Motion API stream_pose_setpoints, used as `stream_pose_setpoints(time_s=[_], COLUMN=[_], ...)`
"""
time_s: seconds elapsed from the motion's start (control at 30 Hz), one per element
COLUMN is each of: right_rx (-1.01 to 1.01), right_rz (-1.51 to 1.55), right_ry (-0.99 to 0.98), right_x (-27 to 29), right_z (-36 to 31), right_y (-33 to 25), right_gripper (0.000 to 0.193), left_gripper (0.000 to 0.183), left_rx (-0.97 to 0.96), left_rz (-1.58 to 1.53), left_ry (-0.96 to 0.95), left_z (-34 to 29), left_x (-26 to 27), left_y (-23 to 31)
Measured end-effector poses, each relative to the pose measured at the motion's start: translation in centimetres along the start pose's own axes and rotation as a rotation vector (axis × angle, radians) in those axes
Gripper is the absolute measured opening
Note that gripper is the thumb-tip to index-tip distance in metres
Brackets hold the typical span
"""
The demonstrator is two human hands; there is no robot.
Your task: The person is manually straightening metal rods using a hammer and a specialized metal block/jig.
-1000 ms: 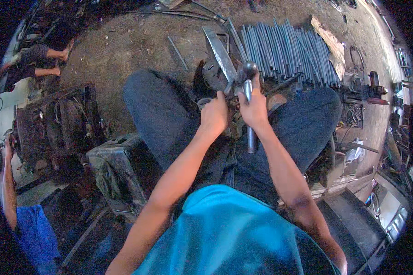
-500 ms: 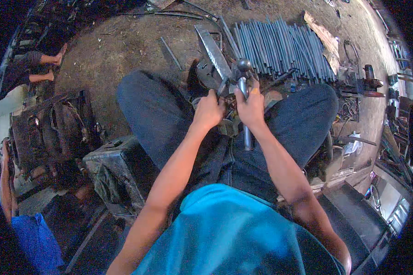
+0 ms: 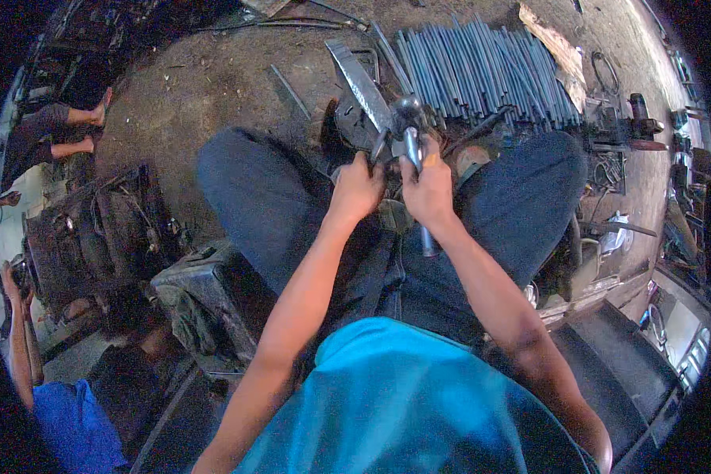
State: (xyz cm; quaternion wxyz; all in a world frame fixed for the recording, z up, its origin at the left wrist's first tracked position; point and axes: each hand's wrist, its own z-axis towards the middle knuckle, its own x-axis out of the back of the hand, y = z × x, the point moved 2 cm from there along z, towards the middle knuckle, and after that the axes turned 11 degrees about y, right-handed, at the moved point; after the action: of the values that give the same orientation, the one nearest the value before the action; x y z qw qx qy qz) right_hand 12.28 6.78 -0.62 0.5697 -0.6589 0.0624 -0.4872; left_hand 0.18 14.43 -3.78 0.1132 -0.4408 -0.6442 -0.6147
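Observation:
My left hand [image 3: 357, 189] is closed round the narrow dark near end of a long flat metal blade [image 3: 361, 85]. The blade slants away to the far left, broad and shiny, with dark marks on its face. In my right hand [image 3: 429, 189] is a hammer [image 3: 429, 243] with a rounded head and a metal shaft. Its head, slightly blurred, is just right of the blade's near part; whether they touch I cannot tell. Both hands are close together between my bent knees. Beneath the blade, a dark round metal piece [image 3: 355, 126] is partly hidden.
Beyond my right knee lies a wide row of dark metal rods [image 3: 486, 75], with a torn brown sheet [image 3: 557, 51] beside it. A single rod [image 3: 291, 91] lies on the dirt floor. A dark box [image 3: 205, 276] stands at my left. Two co-workers' limbs show at far left.
The hammer head has shifted slightly left and nearer the blade. The blade's far tip has moved a little left. At far left, a co-worker's hands and arms have moved further into view.

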Motion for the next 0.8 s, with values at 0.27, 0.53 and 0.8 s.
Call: stream_pose_setpoints(time_s=[0.27,0.53,0.8], right_rx=[0.017,0.149,-0.048], right_rz=[-0.009,-0.008,0.082], right_ry=[0.010,0.057,0.084], right_x=[0.1,0.6,0.9], right_z=[-0.1,0.2,0.4], right_y=[0.1,0.5,0.4], right_gripper=[0.049,0.049,0.035], left_gripper=[0.029,0.029,0.035], left_rx=[0.000,-0.017,0.059], left_rz=[-0.066,-0.075,0.002], left_ry=[0.021,0.012,-0.024], left_z=[0.2,0.2,0.3], left_x=[-0.3,-0.1,-0.1], left_y=[-0.6,-0.2,0.2])
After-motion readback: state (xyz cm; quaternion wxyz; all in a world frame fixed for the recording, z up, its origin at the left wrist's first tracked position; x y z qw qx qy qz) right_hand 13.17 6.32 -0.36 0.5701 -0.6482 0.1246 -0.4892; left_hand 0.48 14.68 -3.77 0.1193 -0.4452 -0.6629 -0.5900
